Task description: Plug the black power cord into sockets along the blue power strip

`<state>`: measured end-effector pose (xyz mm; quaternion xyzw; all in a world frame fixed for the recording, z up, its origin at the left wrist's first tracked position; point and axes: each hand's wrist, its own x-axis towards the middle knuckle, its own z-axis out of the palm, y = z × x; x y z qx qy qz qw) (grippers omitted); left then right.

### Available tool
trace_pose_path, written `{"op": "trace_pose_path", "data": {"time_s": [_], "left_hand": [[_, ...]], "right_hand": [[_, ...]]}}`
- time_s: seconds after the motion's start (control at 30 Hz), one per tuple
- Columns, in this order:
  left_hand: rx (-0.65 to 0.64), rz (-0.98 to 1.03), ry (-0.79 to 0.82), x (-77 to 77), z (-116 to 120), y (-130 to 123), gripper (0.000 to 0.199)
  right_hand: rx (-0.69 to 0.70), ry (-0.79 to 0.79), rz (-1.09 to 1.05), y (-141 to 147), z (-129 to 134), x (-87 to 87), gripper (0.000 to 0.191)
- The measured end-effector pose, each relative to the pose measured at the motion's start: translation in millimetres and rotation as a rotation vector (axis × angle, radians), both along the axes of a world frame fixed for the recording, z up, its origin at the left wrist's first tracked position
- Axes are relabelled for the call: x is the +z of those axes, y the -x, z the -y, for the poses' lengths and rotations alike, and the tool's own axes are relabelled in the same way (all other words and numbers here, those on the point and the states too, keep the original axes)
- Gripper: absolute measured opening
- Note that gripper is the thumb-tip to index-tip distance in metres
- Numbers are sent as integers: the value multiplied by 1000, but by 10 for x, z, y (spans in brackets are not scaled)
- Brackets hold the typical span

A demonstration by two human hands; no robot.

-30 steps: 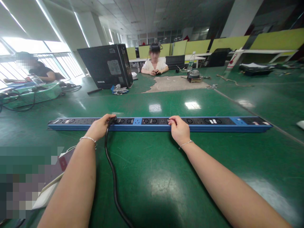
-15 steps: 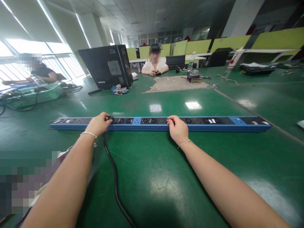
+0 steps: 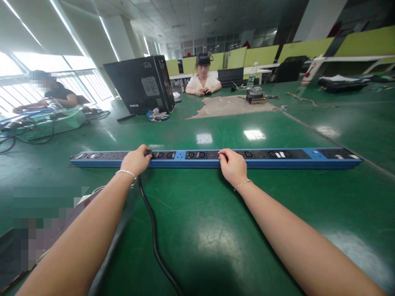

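A long blue power strip (image 3: 197,164) with black socket panels lies across the green table in front of me. My left hand (image 3: 135,159) is closed on a black plug (image 3: 149,153) at the strip's top face, left of the middle. A thick black cable (image 3: 153,222) comes out beneath that hand and runs toward me. Whether the plug sits in a socket is hidden by my fingers. Right of the middle, my right hand (image 3: 233,164) rests against the strip, thumb and fingertips pinched together. What they pinch, if anything, cannot be made out.
Behind the strip stand a black computer case (image 3: 135,86) and a pair of gloves (image 3: 158,115). A green basket (image 3: 61,123) with cables is at the left. One person (image 3: 203,80) sits opposite, another (image 3: 55,90) at far left. A bottle (image 3: 253,75) stands at the back.
My left hand has shifted slightly right along the strip with the plug. The right hand stays pinched at about the same spot. The whole view has moved a little.
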<state>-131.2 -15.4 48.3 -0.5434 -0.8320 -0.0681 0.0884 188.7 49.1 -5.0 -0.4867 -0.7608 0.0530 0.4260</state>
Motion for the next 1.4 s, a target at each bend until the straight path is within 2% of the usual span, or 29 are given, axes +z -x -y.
{"op": "trace_pose_path", "data": {"time_s": [0.13, 0.27, 0.4, 0.47, 0.53, 0.6, 0.7, 0.8, 0.93, 1.23, 1.4], "left_hand": [[-9, -14, 4, -39, 12, -30, 36], [-19, 80, -68, -23, 40, -39, 35], [39, 165, -346, 173, 91, -112, 35], [6, 200, -420, 305, 92, -217, 35], [-91, 255, -331, 400, 62, -376, 31], [-149, 300, -220, 424, 6, -561, 29], [-204, 303, -120, 347, -100, -800, 29], [-203, 303, -81, 237, -193, -922, 30], [-173, 269, -54, 186, -271, -946, 31], [-150, 109, -2, 203, -400, -978, 35], [-170, 91, 32, 227, -386, -960, 34]], "right_hand": [[48, -37, 110, 21, 21, -10, 23], [71, -45, 154, 24, 34, -18, 25], [51, -32, 122, 15, 4, -32, 28], [53, -20, 95, 11, -13, -36, 29], [64, -11, 88, 10, -22, -36, 29], [66, -9, 99, 9, -23, -31, 27], [60, -11, 117, 9, -14, -19, 26], [63, -20, 127, 9, -4, -8, 26], [55, -25, 126, 11, 2, -4, 25], [50, -19, 121, 19, 7, 4, 27], [44, -25, 135, 20, 7, -1, 27]]}}
